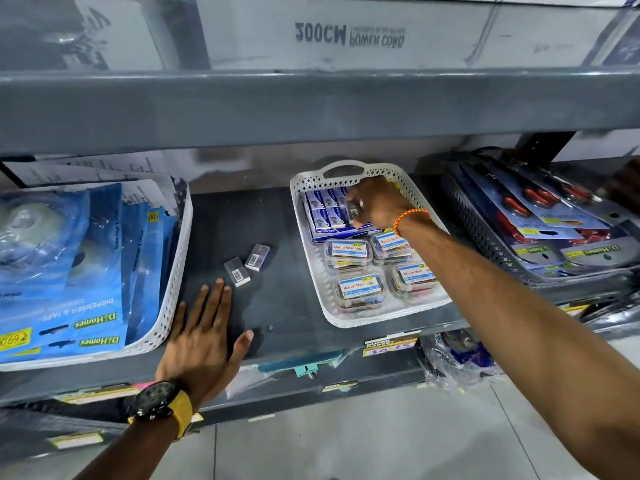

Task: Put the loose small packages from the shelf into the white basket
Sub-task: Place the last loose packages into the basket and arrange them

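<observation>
Two loose small packages lie on the dark shelf (pixel 277 216): one (pixel 237 271) nearer me, the other (pixel 257 257) just behind it, both showing barcodes. The white basket (pixel 304 237) stands to their right, holding a blue box of small blue packages (pixel 327 211) at the back and several clear tubs (pixel 348 254) in front. My right hand (pixel 377 202) is inside the basket over the blue packages, fingers closed on a small package with a barcode (pixel 354 213). My left hand (pixel 204 337) lies flat and open on the shelf, fingertips just short of the nearer loose package.
A white basket (pixel 173 289) of blue tape-dispenser packs fills the shelf's left side. A dark basket (pixel 485 233) of carded tools stands at the right. Above is a grey shelf edge (pixel 311 109) with boxes. Below are a lower shelf and tiled floor.
</observation>
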Demonstrator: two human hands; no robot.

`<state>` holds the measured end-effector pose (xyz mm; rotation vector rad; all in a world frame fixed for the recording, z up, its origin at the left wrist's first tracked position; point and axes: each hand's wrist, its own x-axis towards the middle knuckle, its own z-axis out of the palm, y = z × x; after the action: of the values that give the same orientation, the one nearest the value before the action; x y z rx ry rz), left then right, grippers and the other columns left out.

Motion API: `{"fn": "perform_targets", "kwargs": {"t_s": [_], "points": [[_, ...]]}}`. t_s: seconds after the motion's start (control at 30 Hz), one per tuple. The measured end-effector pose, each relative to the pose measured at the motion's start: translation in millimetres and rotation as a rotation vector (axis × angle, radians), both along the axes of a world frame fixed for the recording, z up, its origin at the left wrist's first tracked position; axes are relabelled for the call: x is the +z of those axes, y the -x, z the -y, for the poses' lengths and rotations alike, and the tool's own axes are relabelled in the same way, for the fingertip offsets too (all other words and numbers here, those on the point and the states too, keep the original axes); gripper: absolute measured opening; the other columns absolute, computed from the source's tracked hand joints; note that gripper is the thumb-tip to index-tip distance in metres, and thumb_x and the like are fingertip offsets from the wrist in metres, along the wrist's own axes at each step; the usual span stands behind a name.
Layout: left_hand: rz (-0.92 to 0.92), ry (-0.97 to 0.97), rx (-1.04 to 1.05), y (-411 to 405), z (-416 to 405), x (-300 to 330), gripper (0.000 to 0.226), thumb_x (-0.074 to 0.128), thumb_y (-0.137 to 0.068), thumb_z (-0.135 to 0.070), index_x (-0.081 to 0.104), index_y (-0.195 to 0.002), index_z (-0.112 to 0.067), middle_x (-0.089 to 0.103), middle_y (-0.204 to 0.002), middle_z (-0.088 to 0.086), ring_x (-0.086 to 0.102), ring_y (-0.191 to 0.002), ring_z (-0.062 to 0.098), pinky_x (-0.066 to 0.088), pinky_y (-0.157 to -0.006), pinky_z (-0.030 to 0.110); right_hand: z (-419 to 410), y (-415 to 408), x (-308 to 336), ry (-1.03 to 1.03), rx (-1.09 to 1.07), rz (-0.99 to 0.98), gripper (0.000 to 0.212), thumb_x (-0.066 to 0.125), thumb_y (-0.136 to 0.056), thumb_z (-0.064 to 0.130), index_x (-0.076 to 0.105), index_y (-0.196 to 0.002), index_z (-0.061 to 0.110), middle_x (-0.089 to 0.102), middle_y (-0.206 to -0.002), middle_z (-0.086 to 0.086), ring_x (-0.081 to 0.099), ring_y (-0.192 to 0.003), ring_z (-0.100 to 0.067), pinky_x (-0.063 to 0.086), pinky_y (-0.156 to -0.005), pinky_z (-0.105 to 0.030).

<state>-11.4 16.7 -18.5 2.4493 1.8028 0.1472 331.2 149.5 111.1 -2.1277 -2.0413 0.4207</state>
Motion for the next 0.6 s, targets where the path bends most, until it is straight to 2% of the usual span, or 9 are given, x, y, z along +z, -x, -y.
{"fn": "perform_targets", "kwargs": {"t_s": [0.1, 0.23, 0.3, 0.4, 0.47, 0.6], "points": [[-0.002, -0.002, 0.002, 0, 0, -1, 0.087, 0.015, -0.093, -0.067, 0.015, -0.161, -0.012, 0.005, -0.17, 0.002, 0.003, -0.157, 0.022, 0.011, -0.127, 0.052, -2, 1, 1, 0.056, 0.004, -0.031, 0.054, 0.085, -0.072, 0.005, 0.068, -0.123, 0.011, 0.068, -0.127, -0.011, 0.065, -0.115, -0.027, 0.049, -0.1, -0.03], [-0.014, -0.009, 0.009, 0, 0, -2, 0.085, 0.02, -0.094, -0.065, 0.019, -0.16, -0.012, 0.01, -0.17, 0.002, 0.007, -0.157, 0.022, 0.015, -0.126, 0.052, -1, 2, 1, 0.042, 0.019, -0.044, 0.064, 0.088, -0.067, 0.007, 0.065, -0.127, 0.013, 0.065, -0.131, -0.012, 0.063, -0.117, -0.029, 0.05, -0.101, -0.033], [-0.018, -0.012, 0.009, 0, 0, -3, 0.085, 0.02, -0.094, -0.065, 0.019, -0.16, -0.012, 0.01, -0.17, 0.002, 0.008, -0.157, 0.022, 0.016, -0.126, 0.053, 1, 1, 0, 0.009, 0.012, -0.052, 0.063, 0.088, -0.068, 0.011, 0.066, -0.126, 0.014, 0.065, -0.129, -0.012, 0.064, -0.114, -0.029, 0.051, -0.099, -0.035], [-0.02, -0.014, 0.012, 0, 0, -3, 0.085, 0.019, -0.094, -0.065, 0.017, -0.161, -0.012, 0.009, -0.17, 0.001, 0.006, -0.157, 0.022, 0.016, -0.126, 0.053, 2, 5, 0, -0.046, 0.015, -0.044, 0.053, 0.086, -0.072, 0.014, 0.068, -0.122, 0.015, 0.066, -0.127, -0.011, 0.065, -0.11, -0.027, 0.049, -0.096, -0.029], [-0.018, -0.011, 0.015, 0, 0, -3, 0.085, 0.018, -0.095, -0.066, 0.016, -0.161, -0.012, 0.008, -0.171, 0.001, 0.005, -0.157, 0.021, 0.016, -0.126, 0.053, 3, 14, 2, -0.097, 0.049, -0.049, 0.047, 0.083, -0.076, 0.016, 0.069, -0.121, 0.015, 0.065, -0.128, -0.01, 0.062, -0.113, -0.027, 0.045, -0.096, -0.028], [-0.019, 0.003, 0.009, 0, 0, -2, 0.086, 0.017, -0.094, -0.066, 0.013, -0.161, -0.013, 0.004, -0.171, 0.001, 0.002, -0.157, 0.021, 0.013, -0.127, 0.052, 9, 53, 6, -0.115, 0.2, -0.117, 0.048, 0.081, -0.076, 0.02, 0.069, -0.122, 0.013, 0.066, -0.128, -0.009, 0.06, -0.12, -0.027, 0.042, -0.098, -0.028]]}}
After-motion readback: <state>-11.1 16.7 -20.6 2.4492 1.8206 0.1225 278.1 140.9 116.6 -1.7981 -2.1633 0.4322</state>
